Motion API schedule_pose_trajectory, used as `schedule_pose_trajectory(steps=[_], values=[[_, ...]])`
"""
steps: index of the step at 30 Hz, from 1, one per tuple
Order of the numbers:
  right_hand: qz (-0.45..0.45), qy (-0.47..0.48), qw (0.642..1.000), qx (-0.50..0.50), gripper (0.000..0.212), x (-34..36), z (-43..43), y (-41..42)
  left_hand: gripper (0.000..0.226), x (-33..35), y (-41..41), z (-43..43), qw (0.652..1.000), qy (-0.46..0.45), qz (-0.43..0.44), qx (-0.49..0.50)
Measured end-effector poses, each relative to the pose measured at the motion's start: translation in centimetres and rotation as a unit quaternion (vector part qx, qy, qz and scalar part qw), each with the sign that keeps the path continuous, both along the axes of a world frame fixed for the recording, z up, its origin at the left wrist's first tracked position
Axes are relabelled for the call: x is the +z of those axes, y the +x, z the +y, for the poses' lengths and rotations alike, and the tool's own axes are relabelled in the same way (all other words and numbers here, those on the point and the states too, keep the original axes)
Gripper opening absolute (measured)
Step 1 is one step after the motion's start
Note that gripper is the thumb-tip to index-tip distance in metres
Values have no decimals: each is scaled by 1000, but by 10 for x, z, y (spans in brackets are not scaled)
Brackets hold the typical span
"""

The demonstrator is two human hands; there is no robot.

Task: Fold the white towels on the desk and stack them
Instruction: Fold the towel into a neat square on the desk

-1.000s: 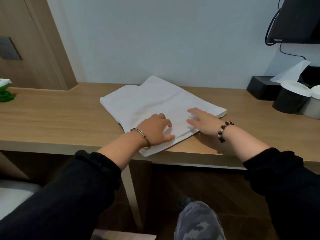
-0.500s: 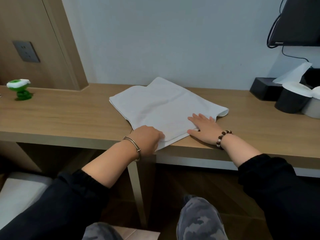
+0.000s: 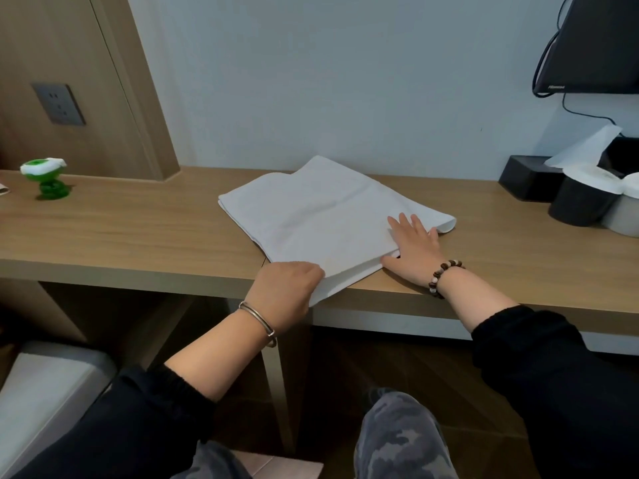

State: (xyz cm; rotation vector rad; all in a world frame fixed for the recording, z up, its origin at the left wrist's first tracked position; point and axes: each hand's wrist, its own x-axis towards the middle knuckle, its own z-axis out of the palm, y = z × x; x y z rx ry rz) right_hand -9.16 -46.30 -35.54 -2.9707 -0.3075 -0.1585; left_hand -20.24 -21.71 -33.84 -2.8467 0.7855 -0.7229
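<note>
Pale wood runs across in front of me: a long desk [image 3: 138, 236] set against a plain light wall, with a wood panel at the far left that carries a grey wall socket [image 3: 58, 103]. Near the middle of the desk lies the white towel [image 3: 311, 216], folded flat and turned at an angle, so that one corner points at the wall and the nearest corner hangs just over the front edge. Layers show along its left side; I cannot tell whether that is one towel or more.

My left hand [image 3: 283, 292] sits at that near corner, fingers curled over the cloth and gripping it at the desk's edge, a metal bangle [image 3: 259, 323] on the wrist. My right hand [image 3: 411, 243] lies flat on the towel's right side, fingers spread and pressing down, the thumb stretched along the near hem, a bead bracelet [image 3: 442, 276] at the wrist.

Far to the left stands a small green toy [image 3: 46, 178]. At the right end sit a black tissue box [image 3: 525, 181], a black cup [image 3: 581, 202] and a grey cup [image 3: 626, 212] just beside it. A dark screen [image 3: 594, 43] hangs above them. My knee in camouflage trousers [image 3: 397, 437] shows below the desk.
</note>
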Motion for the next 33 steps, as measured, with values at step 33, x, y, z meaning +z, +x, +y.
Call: schedule_pose_trajectory(steps=[33], values=[[-5, 312, 922, -228, 54, 10, -32, 24, 22, -9, 48, 34, 980, -161, 93, 69]])
